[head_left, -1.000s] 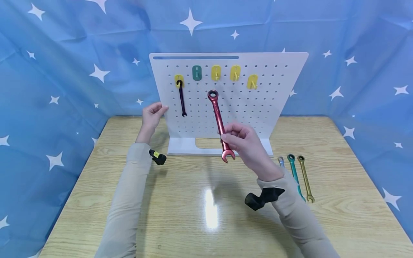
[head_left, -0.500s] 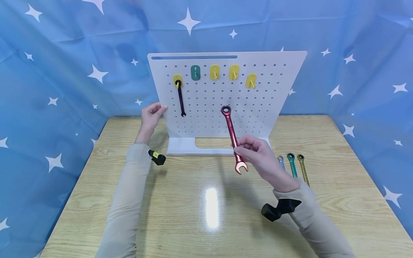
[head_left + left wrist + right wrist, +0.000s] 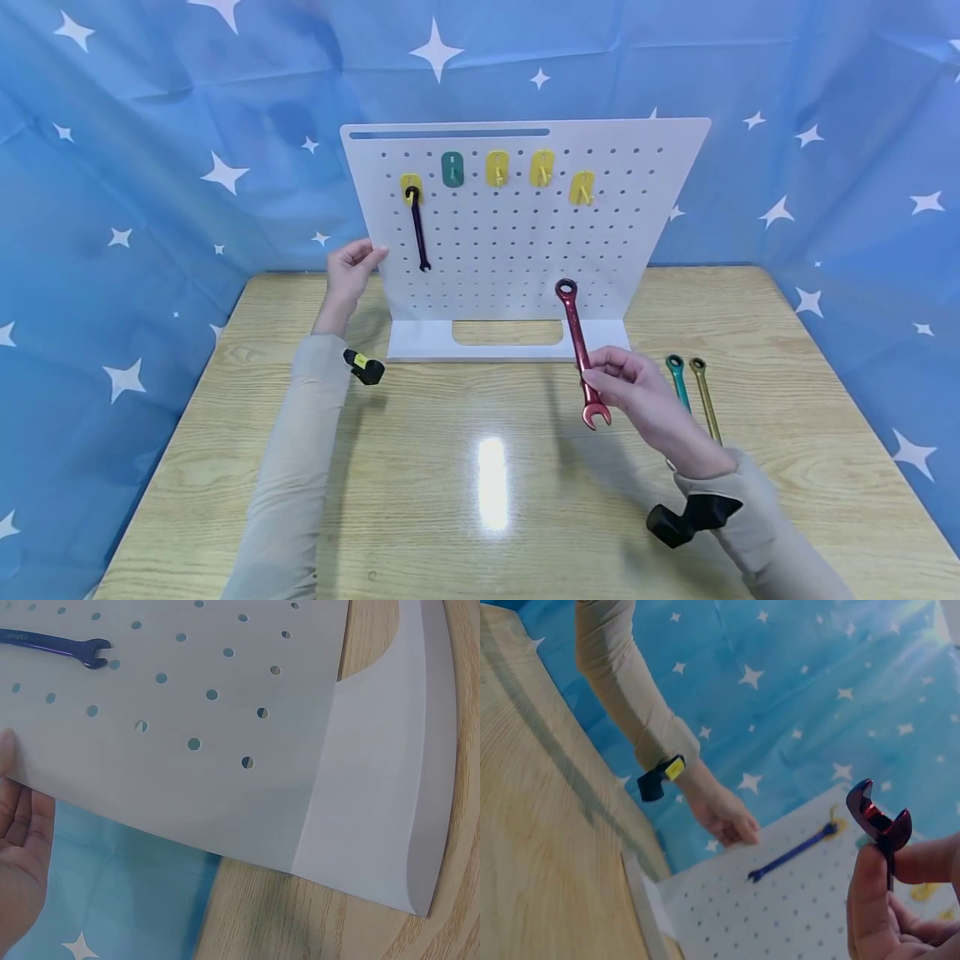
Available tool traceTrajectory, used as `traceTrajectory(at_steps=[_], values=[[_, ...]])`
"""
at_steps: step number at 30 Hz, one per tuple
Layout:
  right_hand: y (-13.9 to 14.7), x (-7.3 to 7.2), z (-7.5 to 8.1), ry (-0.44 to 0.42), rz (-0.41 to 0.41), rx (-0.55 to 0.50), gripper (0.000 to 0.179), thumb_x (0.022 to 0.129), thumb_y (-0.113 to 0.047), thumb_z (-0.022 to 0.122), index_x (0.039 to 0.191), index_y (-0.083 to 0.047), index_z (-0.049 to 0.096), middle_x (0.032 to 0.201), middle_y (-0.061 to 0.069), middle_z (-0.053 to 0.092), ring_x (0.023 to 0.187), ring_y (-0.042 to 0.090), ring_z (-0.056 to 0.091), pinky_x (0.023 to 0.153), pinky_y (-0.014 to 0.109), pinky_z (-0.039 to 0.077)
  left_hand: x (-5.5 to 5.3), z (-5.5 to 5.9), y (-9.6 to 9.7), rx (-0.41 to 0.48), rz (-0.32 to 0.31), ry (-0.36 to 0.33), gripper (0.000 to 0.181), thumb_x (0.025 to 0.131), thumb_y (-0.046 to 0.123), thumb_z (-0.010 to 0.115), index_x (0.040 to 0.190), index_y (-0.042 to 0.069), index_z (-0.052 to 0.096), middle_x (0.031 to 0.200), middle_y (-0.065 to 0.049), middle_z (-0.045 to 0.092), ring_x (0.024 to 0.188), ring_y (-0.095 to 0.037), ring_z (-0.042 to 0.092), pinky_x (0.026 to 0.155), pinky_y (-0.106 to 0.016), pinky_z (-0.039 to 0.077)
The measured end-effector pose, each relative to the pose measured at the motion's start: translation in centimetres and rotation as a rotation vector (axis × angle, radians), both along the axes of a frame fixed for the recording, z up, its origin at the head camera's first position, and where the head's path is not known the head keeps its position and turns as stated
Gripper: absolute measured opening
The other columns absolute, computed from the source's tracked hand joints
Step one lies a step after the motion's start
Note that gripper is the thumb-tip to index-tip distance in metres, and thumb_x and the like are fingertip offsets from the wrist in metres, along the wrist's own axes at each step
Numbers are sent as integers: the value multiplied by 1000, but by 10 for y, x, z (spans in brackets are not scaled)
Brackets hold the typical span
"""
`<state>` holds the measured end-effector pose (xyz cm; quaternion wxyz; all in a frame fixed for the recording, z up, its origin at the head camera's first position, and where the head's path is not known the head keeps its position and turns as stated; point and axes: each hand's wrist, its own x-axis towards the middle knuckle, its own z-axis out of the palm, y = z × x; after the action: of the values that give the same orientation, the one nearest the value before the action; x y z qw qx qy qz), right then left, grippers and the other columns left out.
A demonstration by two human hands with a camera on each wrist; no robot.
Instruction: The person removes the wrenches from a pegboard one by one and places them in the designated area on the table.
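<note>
My right hand (image 3: 645, 396) pinches a red combination wrench (image 3: 576, 333) near its open end, with the ring end tilted up in front of the pegboard's lower right. The right wrist view shows the wrench's open jaw (image 3: 877, 817) above thumb and fingers. With thumb in front and fingers behind, my left hand (image 3: 350, 271) grips the left edge of the white pegboard (image 3: 510, 250). A dark purple wrench (image 3: 419, 229) hangs by its ring from the leftmost yellow hook (image 3: 410, 182). Further right are a green hook (image 3: 452, 169) and yellow hooks (image 3: 497, 168), (image 3: 542, 168), (image 3: 581, 188) holding nothing.
On the wooden table (image 3: 420, 500), a green wrench (image 3: 678, 379) and a gold wrench (image 3: 705, 396) lie at the right, partly covered by my right arm. The pegboard's base (image 3: 420, 340) stands toward the back. A blue star-patterned cloth (image 3: 187, 100) hangs behind.
My right hand has moved right and down, toward me, carrying the red wrench away from the hooks. It now covers the silver-blue wrench on the table. My left hand stays on the board's edge.
</note>
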<state>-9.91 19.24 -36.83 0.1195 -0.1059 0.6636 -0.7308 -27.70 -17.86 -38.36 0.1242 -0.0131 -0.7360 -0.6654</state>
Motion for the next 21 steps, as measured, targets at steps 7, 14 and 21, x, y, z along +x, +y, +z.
traceTrajectory(at_steps=[7,14,21], values=[[24,7,-16,-36,-96,32,10,93,0,55,95,-6,63,81,-2,61,72,7,58,62,22,51,0,1,-1,-2,-7,-4,14,87,6,66,98,-2,68,71,11,64,72,-7,54,77,-32,44],[56,15,-28,-90,-161,3,19,94,1,52,94,-14,64,85,-5,63,75,5,59,63,21,51,-1,1,0,-5,0,-3,15,87,6,66,99,-3,68,72,11,65,72,-7,55,73,-26,44],[84,22,-37,-137,-232,-33,23,95,1,50,94,-16,66,84,-6,62,72,3,58,64,18,49,-1,2,0,0,-7,2,15,87,5,66,98,-4,67,71,11,64,72,-7,54,72,-26,43]])
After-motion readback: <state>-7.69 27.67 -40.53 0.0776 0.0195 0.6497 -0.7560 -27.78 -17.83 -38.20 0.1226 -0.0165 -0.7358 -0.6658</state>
